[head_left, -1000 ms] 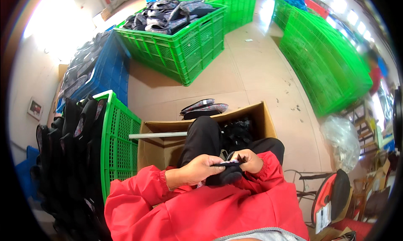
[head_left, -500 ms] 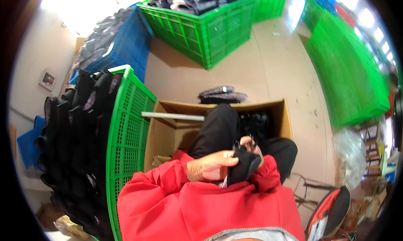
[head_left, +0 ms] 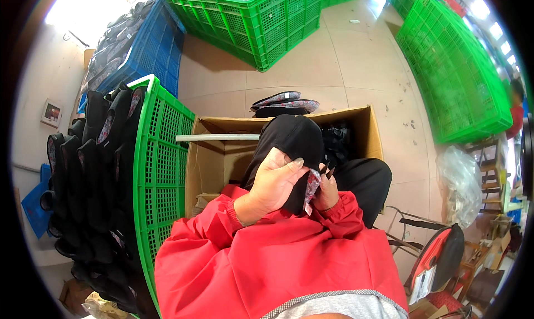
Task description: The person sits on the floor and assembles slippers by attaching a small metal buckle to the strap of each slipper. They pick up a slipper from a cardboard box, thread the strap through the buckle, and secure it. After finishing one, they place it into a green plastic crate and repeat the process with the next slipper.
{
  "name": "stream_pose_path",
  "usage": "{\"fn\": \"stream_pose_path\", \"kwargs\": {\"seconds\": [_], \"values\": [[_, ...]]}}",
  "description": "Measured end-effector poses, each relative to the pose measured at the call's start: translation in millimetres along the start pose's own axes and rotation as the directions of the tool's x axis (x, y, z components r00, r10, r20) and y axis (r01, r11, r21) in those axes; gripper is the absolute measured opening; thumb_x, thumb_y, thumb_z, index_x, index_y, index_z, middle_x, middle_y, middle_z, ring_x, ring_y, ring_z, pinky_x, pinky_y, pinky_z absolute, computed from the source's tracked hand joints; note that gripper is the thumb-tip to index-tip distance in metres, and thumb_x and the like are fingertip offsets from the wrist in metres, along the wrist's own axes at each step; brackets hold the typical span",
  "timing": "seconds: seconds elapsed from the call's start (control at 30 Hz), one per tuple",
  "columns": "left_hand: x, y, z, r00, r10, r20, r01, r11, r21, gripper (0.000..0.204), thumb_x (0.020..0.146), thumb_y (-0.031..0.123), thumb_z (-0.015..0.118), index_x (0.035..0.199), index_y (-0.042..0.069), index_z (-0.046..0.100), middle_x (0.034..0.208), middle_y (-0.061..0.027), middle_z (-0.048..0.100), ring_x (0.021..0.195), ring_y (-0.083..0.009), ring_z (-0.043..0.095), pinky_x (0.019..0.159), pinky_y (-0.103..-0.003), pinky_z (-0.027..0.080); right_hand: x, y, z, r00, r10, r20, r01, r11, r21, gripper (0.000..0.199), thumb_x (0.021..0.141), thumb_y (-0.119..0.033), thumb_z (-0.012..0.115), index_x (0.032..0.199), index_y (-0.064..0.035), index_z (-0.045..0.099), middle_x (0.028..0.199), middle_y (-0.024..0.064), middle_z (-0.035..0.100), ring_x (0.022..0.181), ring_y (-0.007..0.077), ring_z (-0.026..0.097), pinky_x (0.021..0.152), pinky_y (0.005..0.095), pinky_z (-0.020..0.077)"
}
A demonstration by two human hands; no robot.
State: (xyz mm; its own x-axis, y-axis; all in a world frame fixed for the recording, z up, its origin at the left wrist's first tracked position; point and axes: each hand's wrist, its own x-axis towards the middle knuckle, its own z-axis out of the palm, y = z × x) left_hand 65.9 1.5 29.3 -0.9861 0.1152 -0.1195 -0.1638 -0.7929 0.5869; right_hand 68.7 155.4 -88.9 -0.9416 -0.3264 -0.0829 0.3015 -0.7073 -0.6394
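Observation:
Above my lap, my left hand [head_left: 281,177] pinches a black cloth slipper, thumb on top. Its flowered lining [head_left: 312,186] faces out, with a small white tag at the lower end. The slipper's black part blends into my dark trousers, so its outline is hard to follow. My right hand [head_left: 327,192] is closed close beside the lining. Thin dark tips [head_left: 328,171] stick out above its fingers, like small thread snips; the rest of that tool is hidden in the hand.
An open cardboard box [head_left: 207,166] surrounds my legs, with a pale bar [head_left: 217,137] across it. At left stands a green crate [head_left: 164,152] beside stacked black slippers [head_left: 89,169]. More slippers [head_left: 285,103] lie beyond the box. Green crates [head_left: 267,35] stand ahead and right [head_left: 450,74].
The slipper has been turned, so its flowered lining shows where the black side faced up before. My left hand has risen and moved slightly left. The whole view has shifted a little.

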Motion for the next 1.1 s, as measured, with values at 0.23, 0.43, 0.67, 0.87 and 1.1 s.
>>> {"fn": "stream_pose_path", "kwargs": {"seconds": [0.23,0.43,0.67,0.87,1.1], "values": [[1,-16,-23,0.957,0.229,-0.18,-0.141,0.905,0.402,0.01,0.097,0.001,0.057,0.104,-0.004,0.051,0.1,-0.0079,0.06,0.088,-0.0108,0.057,0.079,-0.029,0.05,0,-19,8,0.946,0.324,0.0,-0.323,0.944,-0.067,0.029,0.082,-0.007,0.08,0.099,-0.0097,0.058,0.077,-0.0046,0.058,0.058,0.004,0.049,0.05,0.0197,0.0348],[2,-21,-54,0.924,0.345,-0.165,-0.139,0.706,0.694,0.014,0.096,0.003,0.06,0.098,-0.008,0.053,0.1,-0.0089,0.062,0.086,-0.0074,0.053,0.075,-0.025,0.048,-4,9,14,0.982,0.053,-0.183,-0.127,0.896,-0.425,0.024,0.085,0.0,0.075,0.085,-0.01,0.052,0.073,-0.0046,0.054,0.063,0.0046,0.05,0.058,0.0198,0.04],[-21,-18,-67,0.925,0.336,-0.181,-0.095,0.662,0.744,0.021,0.097,0.003,0.06,0.116,-0.006,0.058,0.098,-0.0077,0.065,0.088,-0.0111,0.061,0.077,-0.026,0.052,-8,28,6,0.98,-0.063,-0.191,-0.095,0.691,-0.717,0.026,0.085,-0.003,0.07,0.077,-0.0058,0.046,0.069,-0.0033,0.04,0.059,0.0052,0.038,0.052,0.0238,0.033],[-12,18,-87,0.827,0.558,0.071,-0.134,0.072,0.988,0.028,0.09,-0.003,0.068,0.115,0.001,0.058,0.101,-0.0027,0.06,0.091,-0.0076,0.058,0.073,-0.021,0.049,-6,32,5,0.971,-0.08,-0.227,-0.116,0.67,-0.733,0.026,0.083,-0.004,0.071,0.076,-0.004,0.046,0.07,-0.0031,0.037,0.065,0.0072,0.035,0.058,0.0247,0.0325],[-13,-2,-120,0.947,0.274,-0.17,-0.039,0.623,0.781,0.021,0.087,-0.004,0.069,0.101,0.002,0.055,0.093,0.0003,0.053,0.075,-0.0037,0.052,0.064,-0.019,0.045,-7,22,13,0.952,-0.017,-0.304,-0.205,0.703,-0.681,0.03,0.084,-0.006,0.072,0.074,-0.0052,0.044,0.069,-0.0027,0.037,0.063,0.0071,0.035,0.056,0.0246,0.033]]}}
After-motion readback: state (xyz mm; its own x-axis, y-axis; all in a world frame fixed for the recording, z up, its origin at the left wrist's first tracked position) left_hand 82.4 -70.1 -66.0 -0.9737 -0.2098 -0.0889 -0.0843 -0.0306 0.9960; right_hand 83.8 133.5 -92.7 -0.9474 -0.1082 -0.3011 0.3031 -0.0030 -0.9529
